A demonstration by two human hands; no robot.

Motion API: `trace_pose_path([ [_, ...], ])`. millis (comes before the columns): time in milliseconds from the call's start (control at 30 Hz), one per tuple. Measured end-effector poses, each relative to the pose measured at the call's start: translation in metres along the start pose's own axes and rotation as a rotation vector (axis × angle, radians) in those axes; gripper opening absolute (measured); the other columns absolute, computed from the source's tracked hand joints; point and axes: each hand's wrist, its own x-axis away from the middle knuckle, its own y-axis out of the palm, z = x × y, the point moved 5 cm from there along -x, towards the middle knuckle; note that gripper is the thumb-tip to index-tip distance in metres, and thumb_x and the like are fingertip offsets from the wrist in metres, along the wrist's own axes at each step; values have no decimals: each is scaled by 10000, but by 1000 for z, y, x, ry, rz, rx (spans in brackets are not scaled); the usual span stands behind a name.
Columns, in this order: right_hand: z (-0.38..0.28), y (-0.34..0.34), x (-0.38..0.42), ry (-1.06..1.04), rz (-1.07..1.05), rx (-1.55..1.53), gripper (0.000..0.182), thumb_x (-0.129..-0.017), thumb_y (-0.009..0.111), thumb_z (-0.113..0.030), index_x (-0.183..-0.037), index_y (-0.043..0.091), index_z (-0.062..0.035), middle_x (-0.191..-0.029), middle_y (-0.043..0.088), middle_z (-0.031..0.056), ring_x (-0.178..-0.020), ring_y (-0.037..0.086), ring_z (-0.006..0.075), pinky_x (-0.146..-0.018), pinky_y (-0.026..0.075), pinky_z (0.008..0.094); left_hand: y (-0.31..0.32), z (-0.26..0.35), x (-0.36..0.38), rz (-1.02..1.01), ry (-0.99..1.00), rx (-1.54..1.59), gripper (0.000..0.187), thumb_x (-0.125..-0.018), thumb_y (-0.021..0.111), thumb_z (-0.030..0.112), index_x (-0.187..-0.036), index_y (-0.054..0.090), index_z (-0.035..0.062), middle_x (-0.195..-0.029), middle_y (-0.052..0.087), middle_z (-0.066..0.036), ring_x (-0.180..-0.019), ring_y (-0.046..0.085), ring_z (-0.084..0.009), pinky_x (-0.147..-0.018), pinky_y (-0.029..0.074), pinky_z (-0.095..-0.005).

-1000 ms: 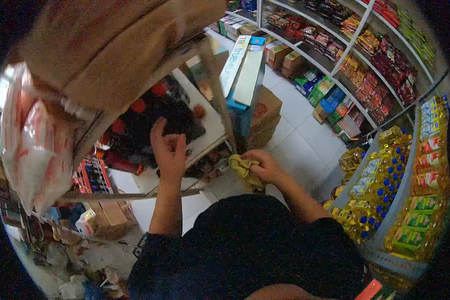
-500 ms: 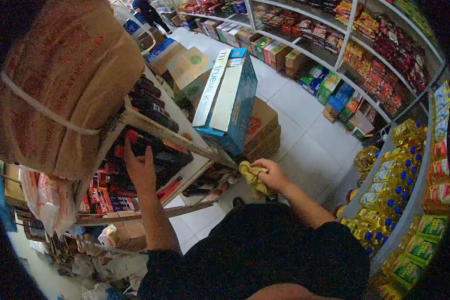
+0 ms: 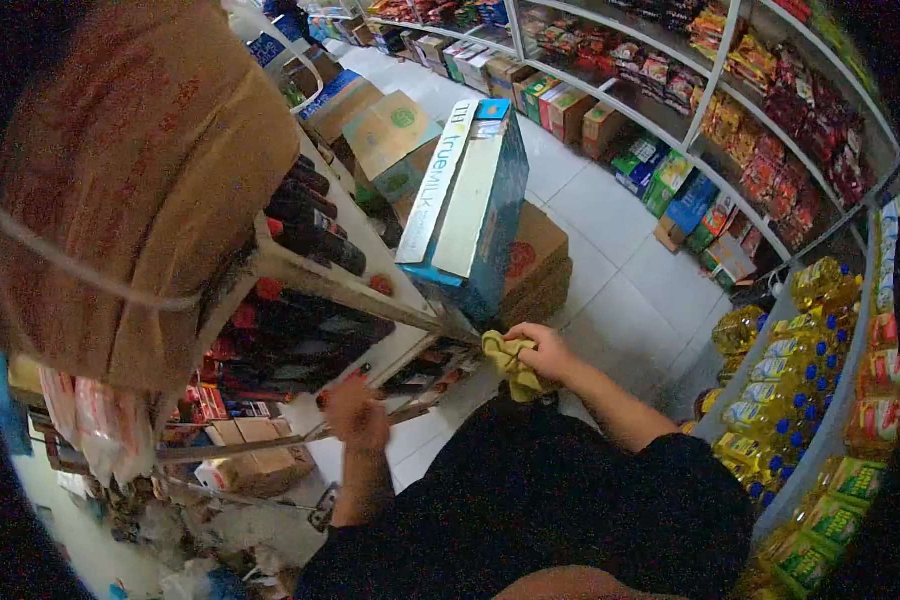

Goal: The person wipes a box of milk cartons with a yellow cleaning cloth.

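A yellow-green cloth (image 3: 513,364) is gripped in my right hand (image 3: 542,352), in front of the carton stack and beside the shelf's end. My left hand (image 3: 358,412) is smeared by motion at the front of the shelf (image 3: 370,290), and its fingers cannot be made out. Dark bottles with red caps (image 3: 310,335) lie on the shelf level beyond it. More dark bottles (image 3: 315,225) rest on the level above. Whether my left hand touches anything is too blurred to tell.
A blue and white milk carton (image 3: 470,200) stands on brown boxes (image 3: 540,265) ahead. Oil bottles (image 3: 770,390) line a rack at right. A large brown paper package (image 3: 140,180) sits at upper left. At the far top, a person (image 3: 288,18) is partly visible.
My left hand has moved down and right, away from the red-capped bottles. My right hand still holds the cloth at nearly the same place. The view has shifted slightly.
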Motion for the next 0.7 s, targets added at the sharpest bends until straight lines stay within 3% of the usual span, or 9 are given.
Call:
trace_pose_path([
  [33,1,5,-5,11,17,6,345,-674,538,-134,-1001,595,-38,-946,615,140,-875,597,255,-790,468,343,22,20,-14,-332,12,-7,125,-726,646,99,-832,588,68,-737,586,-117,-620,546,-278,-574,428,-345],
  [67,-3,13,-10,-14,1,24,345,-676,541,-140,-1001,595,-39,-950,614,140,-883,596,260,-793,467,346,42,12,-5,-606,-131,107,142,-750,650,144,-859,613,60,-750,597,-108,-626,562,-291,-574,442,-365],
  [233,-32,8,-28,-159,-37,135,346,-686,551,-174,-1006,591,-46,-970,612,142,-930,585,282,-823,458,358,116,-7,13,-926,-414,279,144,-768,648,126,-877,618,36,-813,609,-138,-737,590,-289,-663,469,-370],
  [300,-19,0,-33,-172,-33,116,339,-683,554,-154,-1002,595,-50,-978,613,140,-928,586,270,-828,457,353,136,-6,0,-934,-453,328,158,-767,648,123,-890,613,30,-819,608,-144,-747,591,-299,-664,470,-369],
  [400,-4,-30,-29,31,51,5,332,-679,546,-122,-999,598,-47,-973,617,129,-924,589,243,-834,456,340,167,-5,-22,-894,-449,363,184,-771,641,113,-925,606,19,-809,602,-132,-746,595,-271,-663,469,-349],
  [433,-1,-43,-26,45,71,-13,356,-694,498,-53,-1041,578,-33,-1002,600,86,-943,559,169,-836,446,296,177,-8,-28,-845,-464,409,190,-771,640,111,-932,604,17,-805,599,-126,-744,595,-258,-664,468,-343],
  [600,44,-145,-3,130,319,-223,349,-701,492,-27,-1038,583,-20,-1034,580,78,-996,532,184,-897,406,298,244,-15,-46,-606,-564,379,242,-782,620,108,-992,563,1,-866,563,-120,-756,562,-224,-677,455,-307],
  [667,76,-206,9,179,464,-233,342,-707,482,-9,-1035,578,-13,-1026,575,71,-985,529,174,-898,403,293,275,-14,-70,-467,-417,265,253,-765,626,94,-990,559,0,-888,563,-128,-790,563,-246,-704,451,-316],
  [700,77,-236,13,156,500,-216,355,-711,470,4,-1053,563,-9,-1014,574,69,-959,534,167,-866,418,278,288,-16,-85,-457,-483,237,262,-752,633,109,-978,559,0,-895,569,-141,-826,562,-289,-746,447,-346],
])
